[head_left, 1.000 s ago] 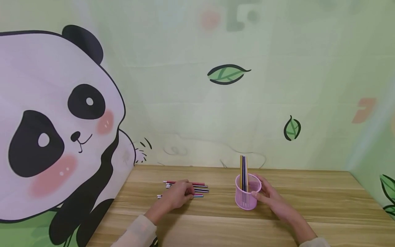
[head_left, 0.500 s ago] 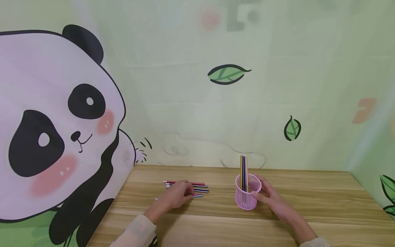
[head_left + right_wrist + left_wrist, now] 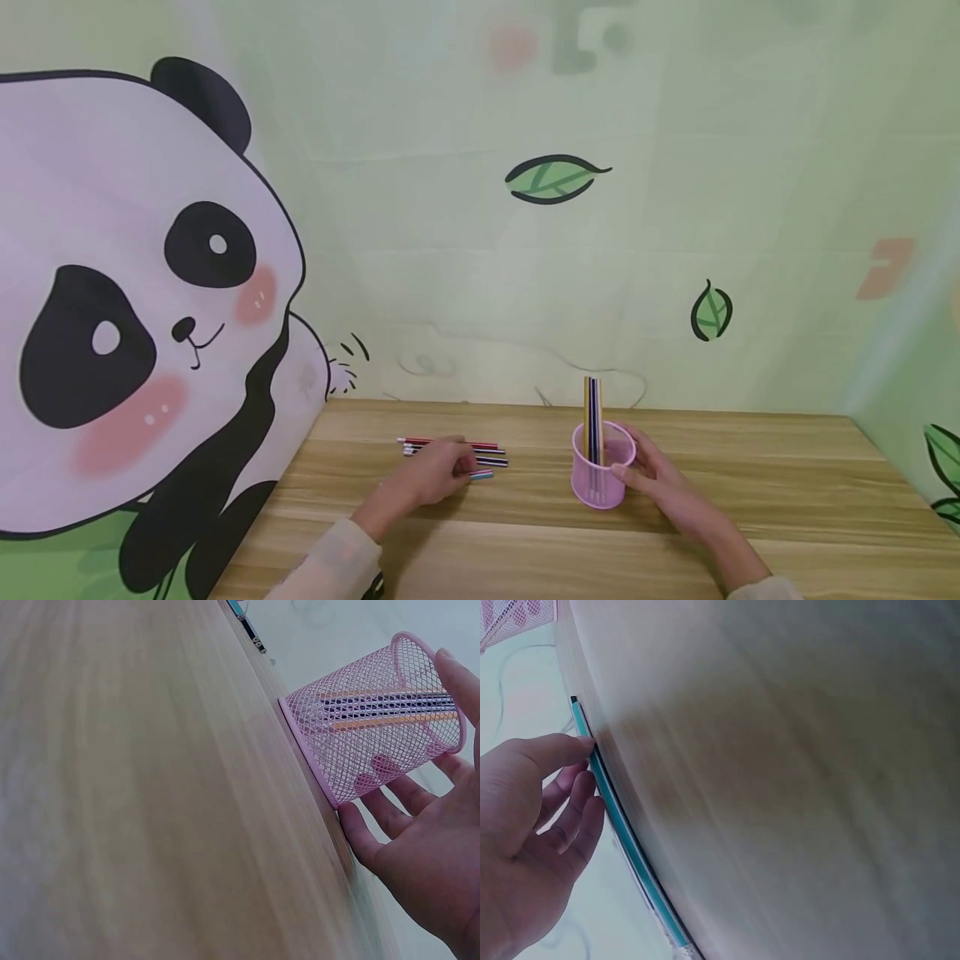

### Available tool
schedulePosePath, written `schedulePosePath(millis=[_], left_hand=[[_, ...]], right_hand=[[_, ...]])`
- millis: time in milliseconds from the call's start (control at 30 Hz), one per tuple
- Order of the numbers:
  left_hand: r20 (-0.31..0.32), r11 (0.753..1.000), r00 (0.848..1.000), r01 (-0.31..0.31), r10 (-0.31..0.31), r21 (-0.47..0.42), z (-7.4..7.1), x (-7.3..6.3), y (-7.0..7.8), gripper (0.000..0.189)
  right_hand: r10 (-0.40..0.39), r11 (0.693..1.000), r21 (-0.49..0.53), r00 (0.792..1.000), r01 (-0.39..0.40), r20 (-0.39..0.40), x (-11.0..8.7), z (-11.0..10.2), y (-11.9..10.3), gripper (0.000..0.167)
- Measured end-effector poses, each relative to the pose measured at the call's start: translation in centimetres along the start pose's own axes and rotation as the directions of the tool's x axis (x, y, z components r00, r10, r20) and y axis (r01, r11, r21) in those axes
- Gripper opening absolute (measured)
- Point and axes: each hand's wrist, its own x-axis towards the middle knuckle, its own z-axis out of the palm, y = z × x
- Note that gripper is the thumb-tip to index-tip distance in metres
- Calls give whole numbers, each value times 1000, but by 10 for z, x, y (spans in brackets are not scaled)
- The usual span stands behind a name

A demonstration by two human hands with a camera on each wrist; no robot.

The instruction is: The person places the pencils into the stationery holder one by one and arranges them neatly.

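Near the left of the table, my left hand (image 3: 431, 473) reaches over several pencils. Its thumb and fingertips pinch a blue pencil (image 3: 622, 806), which lies at table level; the head view shows only the pencil's far end, with a red one beside it. Behind that hand are red and dark striped pencils (image 3: 491, 461), partly covered by it. A pink mesh pencil cup (image 3: 360, 727) stands upright to the right, with several yellow and dark pencils (image 3: 593, 417) leaning inside. My right hand (image 3: 663, 487) holds the cup from its right side, thumb at the rim and fingers against the mesh.
The wood-grain table (image 3: 540, 550) meets a green printed cloth backdrop (image 3: 450, 250) along its back edge. A large panda picture (image 3: 150, 292) covers the cloth on the left.
The pencils under my left hand have shifted slightly, and their white ends at the left are now mostly hidden. My right hand and the cup have stayed in place.
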Motion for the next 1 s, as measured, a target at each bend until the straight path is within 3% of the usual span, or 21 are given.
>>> schedulePosePath(millis=[567,833,1000], left_hand=[[74,997,996,39,-44,71,-3,4,10,10],[92,989,996,-6,-7,145,-8,3,18,8],[62,976,996,-74,62,203,-14,5,24,11]], right_hand=[[-3,1000,-4,1000,3,-3,0,1,-3,68],[6,1000,-5,1000,-6,5,1,2,-1,68],[14,1000,14,1000,-14,-10,0,2,-1,69]])
